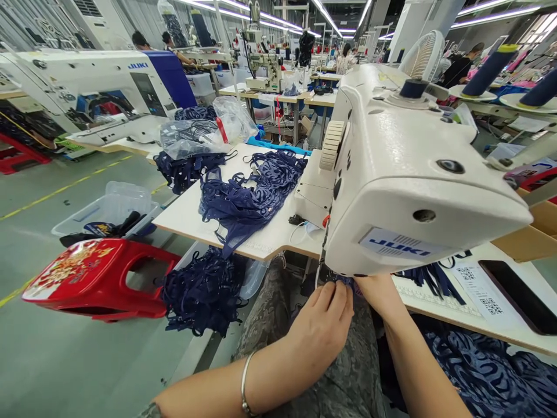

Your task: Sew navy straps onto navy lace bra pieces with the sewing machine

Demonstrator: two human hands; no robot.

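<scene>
My left hand (pixel 322 322) is closed, its fingertips pinched on a small navy fabric piece (pixel 346 282) just under the head of the white sewing machine (pixel 391 174). My right hand (pixel 380 293) sits beside it under the machine head; its fingers are hidden by the machine. A silver bangle circles my left wrist. A heap of navy fabric strips (pixel 252 194) lies on the table (pixel 191 215) to the left of the machine.
More navy strips (pixel 204 290) hang below the table edge beside a red plastic stool (pixel 96 276). A clear bin (pixel 108 209) sits on the floor. A black phone (pixel 520 296) and QR-code labels (pixel 478 287) lie at right. Other machines and workers fill the background.
</scene>
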